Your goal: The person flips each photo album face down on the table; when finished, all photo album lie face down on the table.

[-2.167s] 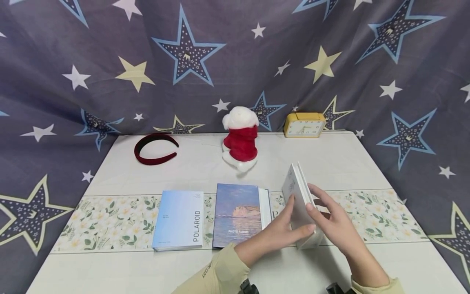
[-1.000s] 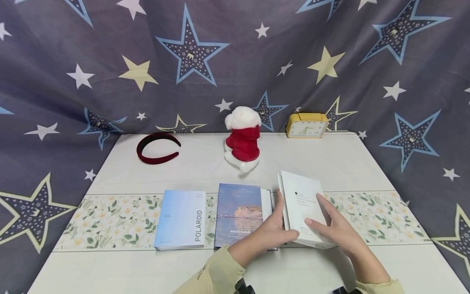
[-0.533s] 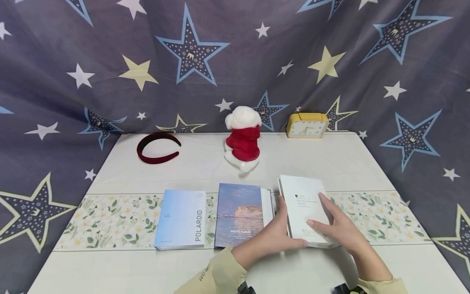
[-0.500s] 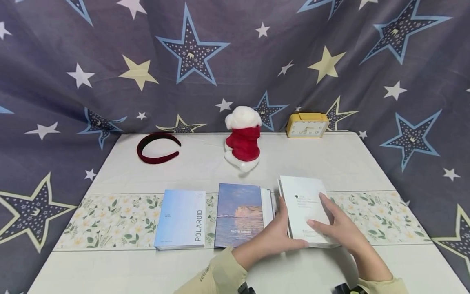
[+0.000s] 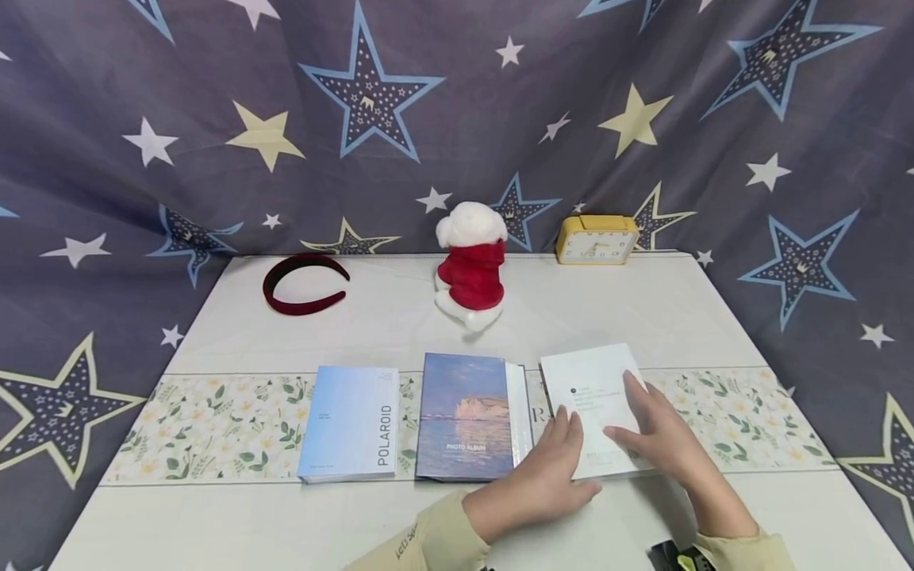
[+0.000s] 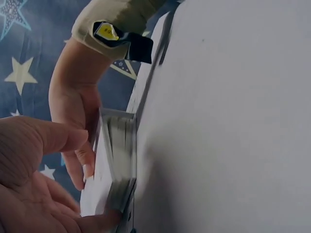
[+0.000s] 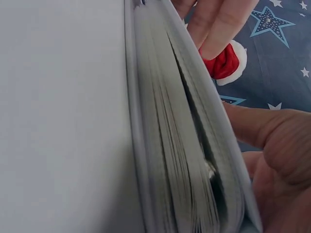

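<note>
A white album with small grey print on its cover lies at the right of the table. My left hand is at its lower left, straight fingertips over the cover's left side and thumb near the front edge. My right hand rests at its right side, thumb and index finger stretched onto the cover. In the left wrist view the album shows its page edges, with the right hand against the cover and the left hand near. The right wrist view shows the pages slightly fanned between the covers.
Left of the white album lie a photo album with a seascape cover and a blue POLAROID album. Behind them are a dark red headband, a white plush dog in red and a yellow alarm clock.
The white album has gone from standing upright to lying flat, cover turned up. The left hand has drawn back from its left side, fingers now over the cover. The right hand stays at its right.
</note>
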`<state>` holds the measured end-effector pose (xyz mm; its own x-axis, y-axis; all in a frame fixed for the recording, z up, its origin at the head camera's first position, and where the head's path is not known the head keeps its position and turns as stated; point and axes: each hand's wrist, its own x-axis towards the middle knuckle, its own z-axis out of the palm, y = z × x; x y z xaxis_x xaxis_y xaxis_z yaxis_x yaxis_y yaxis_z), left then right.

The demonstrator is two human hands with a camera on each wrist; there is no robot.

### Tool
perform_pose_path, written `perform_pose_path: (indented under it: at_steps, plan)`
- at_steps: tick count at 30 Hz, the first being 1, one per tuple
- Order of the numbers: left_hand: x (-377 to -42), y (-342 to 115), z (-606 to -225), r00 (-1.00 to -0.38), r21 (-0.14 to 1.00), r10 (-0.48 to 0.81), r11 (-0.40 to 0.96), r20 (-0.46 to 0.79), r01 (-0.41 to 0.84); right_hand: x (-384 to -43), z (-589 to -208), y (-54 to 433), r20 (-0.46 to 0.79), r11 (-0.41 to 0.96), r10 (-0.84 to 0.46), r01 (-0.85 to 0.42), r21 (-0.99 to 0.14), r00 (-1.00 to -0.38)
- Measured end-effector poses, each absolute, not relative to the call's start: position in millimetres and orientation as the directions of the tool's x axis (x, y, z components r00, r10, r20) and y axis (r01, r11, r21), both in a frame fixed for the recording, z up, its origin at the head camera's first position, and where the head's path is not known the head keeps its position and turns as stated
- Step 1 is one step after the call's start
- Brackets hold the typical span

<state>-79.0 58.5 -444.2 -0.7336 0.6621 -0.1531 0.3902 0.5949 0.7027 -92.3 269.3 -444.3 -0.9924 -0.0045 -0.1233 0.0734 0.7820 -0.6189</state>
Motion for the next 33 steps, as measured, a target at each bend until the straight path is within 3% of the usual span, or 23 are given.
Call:
perform_pose_path:
  at_steps: [5, 9, 14, 19, 23, 26, 30, 33]
  plan:
    - [-76.9, 46.8, -437.9, -0.753, 0.618, 0.638, 0.659, -0.158, 0.428, -89.4, -438.3, 257.2, -0.104, 0.831, 0.026, 0.08, -0.551, -0.994]
    - [-76.3, 26.4, -434.3, -0.799, 0.521, 0.597, 0.706, -0.073, 0.479, -84.0, -431.5, 237.3, 0.051, 0.864, 0.037, 0.006, -0.503, -0.998]
    - [-77.6, -4.7, -441.7, -0.859, 0.38, 0.508, 0.783, 0.066, 0.492, -79.8, -431.6, 205.7, 0.248, 0.808, -0.068, -0.2, -0.554, -0.966]
    - [-75.2, -28.5, -452.7, -0.899, 0.341, 0.431, 0.835, 0.081, 0.431, -78.8, -438.8, 178.3, 0.182, 0.7, -0.191, -0.264, -0.663, -0.965]
    - [-73.6, -41.1, -455.4, -0.933, 0.37, 0.355, 0.86, 0.064, 0.352, -78.2, -439.7, 164.9, 0.021, 0.629, -0.278, -0.199, -0.751, -0.96]
    - [-73.5, -46.8, -456.3, -0.947, 0.431, 0.316, 0.848, 0.056, 0.308, -79.6, -436.6, 157.6, -0.094, 0.536, -0.272, -0.07, -0.841, -0.958]
    - [-73.2, -50.8, -456.5, -0.959, 0.558, 0.277, 0.787, 0.062, 0.263, -82.2, -432.4, 150.2, -0.214, 0.27, -0.18, 0.161, -0.949, -0.96]
    - [-72.3, -53.0, -456.8, -0.968, 0.628, 0.243, 0.743, 0.068, 0.231, -82.0, -431.5, 148.3, -0.286, 0.062, -0.116, 0.281, -0.958, -0.951]
